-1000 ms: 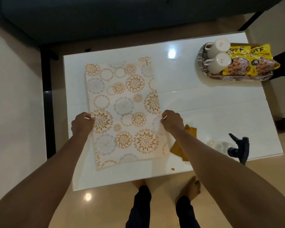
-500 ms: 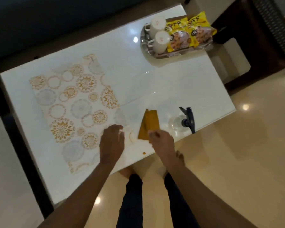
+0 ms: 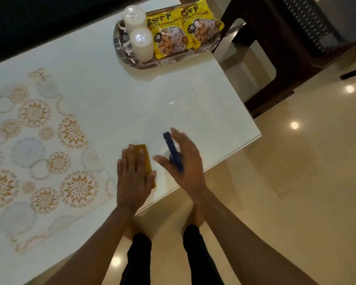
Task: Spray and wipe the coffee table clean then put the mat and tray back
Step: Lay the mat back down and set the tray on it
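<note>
A: What changed in the last second?

B: Both hands were pinching the near edge of the white patterned mat with orange and grey floral circles (image 3: 39, 153). They have let go of it, and the view has swung to the right end of the glossy white desk (image 3: 193, 103)

A: Where are the hands now?

B: The left hand (image 3: 133, 182) lies flat, fingers straight, on the folded mustard-yellow cloth (image 3: 144, 156) near the front edge. The right hand (image 3: 183, 161) hovers spread open over the clear spray bottle with the dark blue trigger head (image 3: 173, 153); its fingers are not yet closed, so it holds nothing

A: And the mat?

B: It lies spread flat on the left part of the desk, well apart from the oval steel tray (image 3: 127, 58) at the far right corner. The tray carries two white mugs (image 3: 140, 40) and two yellow snack packets (image 3: 183, 31)

A: So what does that mean for the job?

B: I judge the mat has been parked to one side and the spraying is about to begin on the bare right half. The tray remains on the desk, so that corner will need clearing before the wipe can cover it, and mat and tray go back last
</note>
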